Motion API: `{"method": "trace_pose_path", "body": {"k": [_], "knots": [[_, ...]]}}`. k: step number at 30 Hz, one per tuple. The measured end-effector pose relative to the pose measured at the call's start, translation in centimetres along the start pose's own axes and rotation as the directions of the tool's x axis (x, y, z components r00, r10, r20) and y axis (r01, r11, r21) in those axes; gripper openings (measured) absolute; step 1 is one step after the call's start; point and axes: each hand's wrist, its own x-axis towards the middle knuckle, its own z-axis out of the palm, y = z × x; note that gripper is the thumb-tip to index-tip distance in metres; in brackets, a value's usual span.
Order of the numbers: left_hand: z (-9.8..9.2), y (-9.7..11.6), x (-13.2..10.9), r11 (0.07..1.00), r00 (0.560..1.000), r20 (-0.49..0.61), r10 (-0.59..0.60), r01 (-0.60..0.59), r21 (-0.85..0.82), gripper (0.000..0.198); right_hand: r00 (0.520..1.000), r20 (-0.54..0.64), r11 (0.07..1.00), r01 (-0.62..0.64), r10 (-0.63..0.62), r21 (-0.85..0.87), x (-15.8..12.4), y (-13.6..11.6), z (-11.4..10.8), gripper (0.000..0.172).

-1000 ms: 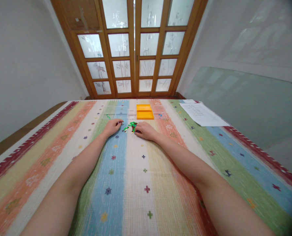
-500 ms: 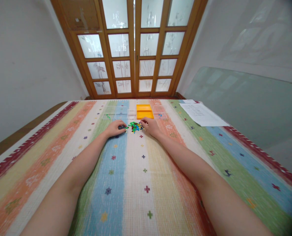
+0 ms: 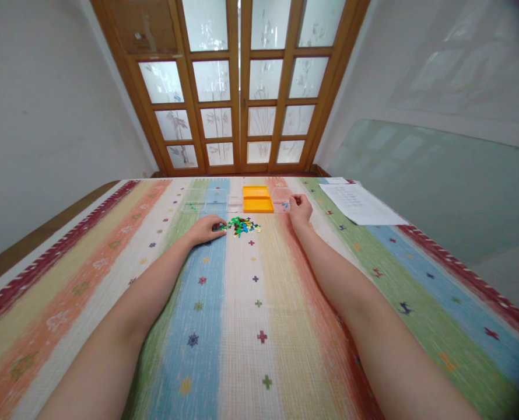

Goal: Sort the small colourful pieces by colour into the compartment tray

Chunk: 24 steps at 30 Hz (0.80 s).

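A small heap of mixed green, blue, dark and yellow plastic pieces (image 3: 242, 226) lies on the striped cloth. At its left edge rests my left hand (image 3: 206, 230), fingers curved and thumb apart from them, with nothing visibly held. My right hand (image 3: 301, 210) is by the right end of a clear plastic tray (image 3: 279, 191), its thumb and fingertips pinched together. Whatever is in that pinch is too small to make out. A few blue pieces (image 3: 284, 205) lie in the tray just left of these fingertips.
An open orange box (image 3: 258, 205) stands behind the heap. To its left, another clear tray (image 3: 211, 201) holds several green pieces (image 3: 192, 207). Printed paper sheets (image 3: 360, 204) lie at the back right, near the edge of the striped tablecloth (image 3: 242, 350).
My right hand has moved from the heap to the right and slightly back, over to the clear tray's right end. My left hand has stayed nearly in place.
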Motion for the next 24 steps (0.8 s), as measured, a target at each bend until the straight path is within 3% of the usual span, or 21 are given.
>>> {"method": "trace_pose_path", "body": {"k": [13,24], "knots": [[0.3,-0.5,-0.1,0.998,0.997,-0.056,-0.055,0.053,-0.033,0.026,0.999,0.043,0.998,-0.031,0.029,0.050,0.3,1.5,0.4,0.038],[0.6,-1.1,-0.2,0.996,0.995,-0.069,-0.074,0.077,0.042,0.034,0.999,0.047,0.999,-0.026,0.025,0.024,0.2,2.1,0.8,0.040]]}}
